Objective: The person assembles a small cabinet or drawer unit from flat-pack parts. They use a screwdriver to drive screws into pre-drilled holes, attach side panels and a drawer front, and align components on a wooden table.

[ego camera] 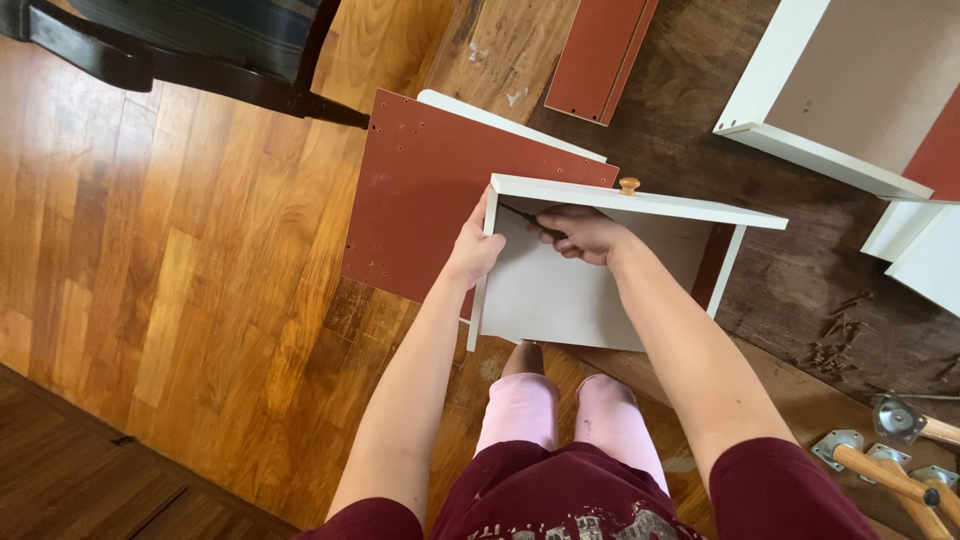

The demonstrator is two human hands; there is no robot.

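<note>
Drawer (590,290), white and half-built, stands on the wooden floor (200,300) before my knees. My left hand (473,250) is curled closed around its left side panel. My right hand (580,232) is clenched on a dark screwdriver (525,218) inside the front corner. Beneath lies a reddish-brown panel (430,190); a wooden knob (629,185) tops the front.

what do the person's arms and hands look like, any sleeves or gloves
Both hands, left hand and right hand, are bare: no gloves, and no rings or watch visible. The forearms are uncovered; short dark maroon sleeves end near the elbows.
</note>
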